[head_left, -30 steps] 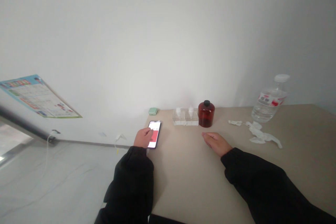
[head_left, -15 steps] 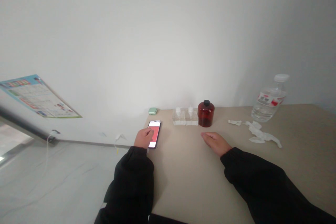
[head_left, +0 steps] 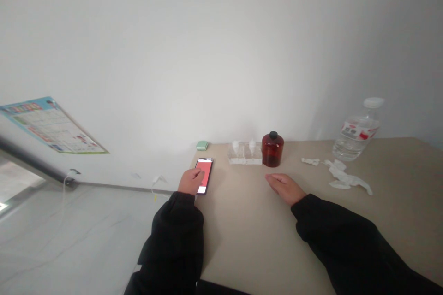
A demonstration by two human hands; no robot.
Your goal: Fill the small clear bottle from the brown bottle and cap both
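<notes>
My left hand [head_left: 190, 181] lies at the near left of the table, its curled fingers on the lower part of a smartphone [head_left: 205, 170] with a red-lit screen. Whether those fingers grip the phone I cannot tell. My right hand [head_left: 285, 189] rests flat and empty on the beige tabletop [head_left: 249, 239], a little in front of a dark red bottle [head_left: 272, 150] with a black cap. Beside that bottle stands a transparent block [head_left: 245, 154] holding two small white pieces.
A plastic water bottle [head_left: 356, 130] stands at the back right, with crumpled white tissue [head_left: 341, 176] before it. A small green case [head_left: 201, 145] sits at the back edge. The table's left edge drops to a pale floor [head_left: 86, 235]. A poster [head_left: 51, 126] hangs on the wall.
The view has shifted slightly, so the objects sit a little further right. My hands stay in nearly the same places, and nothing has been picked up or let go.
</notes>
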